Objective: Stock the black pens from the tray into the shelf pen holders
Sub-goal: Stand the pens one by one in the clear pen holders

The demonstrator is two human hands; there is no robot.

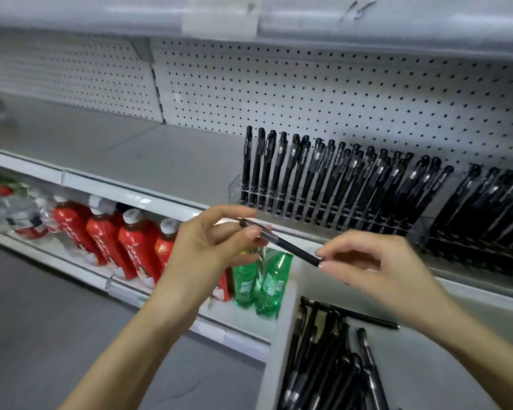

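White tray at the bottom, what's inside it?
Loose black pens lie piled along the left side of the white tray. The right hand and its arm cover part of it, so anything under there cannot be seen.

One black pen (282,245), slender, is tilted at centre, its upper end at 10 o'clock pinched by the left hand (216,241) and its lower end at 4 o'clock pinched by the right hand (365,261). At 5 o'clock, a white tray (279,335) holds loose pens (323,365) lying at mixed angles. At 1 o'clock, a clear pen holder (234,187) carries rows of standing pens (338,184), clip ends up, leaning rightward. At 3 o'clock, a second holder (427,232) is likewise filled.
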